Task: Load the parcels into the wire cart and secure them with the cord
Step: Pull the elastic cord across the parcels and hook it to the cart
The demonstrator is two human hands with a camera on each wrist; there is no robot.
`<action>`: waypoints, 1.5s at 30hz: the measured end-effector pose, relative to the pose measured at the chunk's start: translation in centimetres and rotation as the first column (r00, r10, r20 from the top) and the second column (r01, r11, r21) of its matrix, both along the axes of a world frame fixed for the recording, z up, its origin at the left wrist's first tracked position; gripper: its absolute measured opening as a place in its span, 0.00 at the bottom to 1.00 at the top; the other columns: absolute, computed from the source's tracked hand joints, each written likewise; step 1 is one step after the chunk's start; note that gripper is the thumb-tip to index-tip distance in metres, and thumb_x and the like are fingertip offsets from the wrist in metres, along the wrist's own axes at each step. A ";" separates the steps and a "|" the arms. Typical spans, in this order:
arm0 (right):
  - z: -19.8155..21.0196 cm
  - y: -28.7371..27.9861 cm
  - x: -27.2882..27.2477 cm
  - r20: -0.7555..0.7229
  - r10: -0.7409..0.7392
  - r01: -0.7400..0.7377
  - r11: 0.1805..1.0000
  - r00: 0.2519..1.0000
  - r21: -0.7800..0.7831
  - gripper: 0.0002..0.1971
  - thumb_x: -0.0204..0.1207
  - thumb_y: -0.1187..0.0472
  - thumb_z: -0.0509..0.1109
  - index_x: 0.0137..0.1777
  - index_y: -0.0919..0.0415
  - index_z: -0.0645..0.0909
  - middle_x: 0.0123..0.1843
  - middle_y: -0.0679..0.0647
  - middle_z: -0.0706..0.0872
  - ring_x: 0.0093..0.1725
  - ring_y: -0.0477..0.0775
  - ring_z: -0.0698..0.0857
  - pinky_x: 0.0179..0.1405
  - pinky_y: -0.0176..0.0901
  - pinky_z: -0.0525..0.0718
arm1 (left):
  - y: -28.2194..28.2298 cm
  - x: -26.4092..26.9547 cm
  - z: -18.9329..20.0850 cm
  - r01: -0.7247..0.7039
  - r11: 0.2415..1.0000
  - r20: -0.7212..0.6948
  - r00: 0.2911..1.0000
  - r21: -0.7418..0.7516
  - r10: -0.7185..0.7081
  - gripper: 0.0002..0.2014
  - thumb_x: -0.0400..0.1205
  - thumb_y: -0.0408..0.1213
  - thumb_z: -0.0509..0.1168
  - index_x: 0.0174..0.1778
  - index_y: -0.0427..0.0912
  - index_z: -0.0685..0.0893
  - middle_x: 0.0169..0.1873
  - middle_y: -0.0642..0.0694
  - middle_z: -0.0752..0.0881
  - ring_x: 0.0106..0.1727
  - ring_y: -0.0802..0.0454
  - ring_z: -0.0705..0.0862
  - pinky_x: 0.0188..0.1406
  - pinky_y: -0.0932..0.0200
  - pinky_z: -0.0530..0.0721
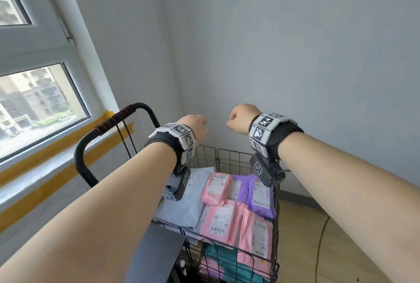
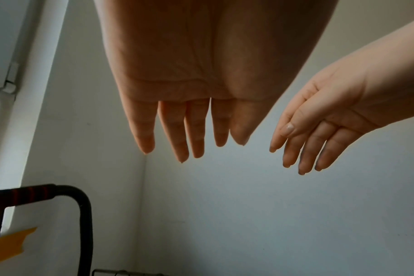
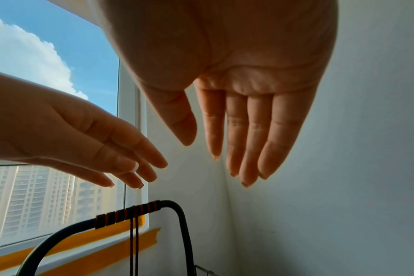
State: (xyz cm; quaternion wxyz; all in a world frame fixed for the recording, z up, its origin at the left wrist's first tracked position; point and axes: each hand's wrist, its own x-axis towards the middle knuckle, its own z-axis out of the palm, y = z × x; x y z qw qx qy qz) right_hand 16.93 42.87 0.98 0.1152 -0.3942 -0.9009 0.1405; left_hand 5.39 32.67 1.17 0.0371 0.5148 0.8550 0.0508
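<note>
At frame centre, both hands, left and right, hover empty with fingers straight above the parcels in the cart; best reach left, unhooking the cord from the handle.

We wear no sleeves; our forearms are bare. Each wrist carries a dark fabric band topped by a ring of white tiles printed with black square code markers. Beneath each band hangs a dark grey camera box, also tagged with a small marker. Our fingernails are unpainted.
</note>
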 end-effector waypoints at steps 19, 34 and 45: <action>4.8 15.5 2.7 0.035 0.284 -0.286 0.952 0.958 0.106 0.15 0.77 0.62 0.62 0.58 0.67 0.85 0.56 0.62 0.88 0.59 0.62 0.84 0.55 0.44 0.82 | 11.2 6.1 4.6 -0.391 0.897 0.086 0.920 0.204 0.382 0.20 0.85 0.37 0.58 0.74 0.42 0.74 0.70 0.42 0.77 0.71 0.45 0.76 0.68 0.56 0.73; 4.4 11.5 -10.5 -0.005 0.517 -0.516 0.856 0.856 0.032 0.14 0.76 0.62 0.64 0.55 0.67 0.86 0.55 0.61 0.89 0.58 0.61 0.86 0.57 0.46 0.84 | 4.8 -1.3 5.9 -0.609 0.786 0.002 0.791 0.110 0.612 0.21 0.87 0.40 0.54 0.76 0.42 0.71 0.70 0.42 0.77 0.68 0.44 0.78 0.65 0.54 0.78; 4.1 7.5 -19.2 0.194 0.654 -0.674 0.737 0.731 0.052 0.05 0.76 0.63 0.67 0.40 0.62 0.78 0.42 0.57 0.84 0.47 0.60 0.86 0.47 0.41 0.83 | 3.8 -4.7 5.3 -0.765 0.624 -0.018 0.629 0.159 0.777 0.17 0.86 0.38 0.55 0.69 0.43 0.78 0.61 0.42 0.82 0.57 0.44 0.81 0.53 0.58 0.78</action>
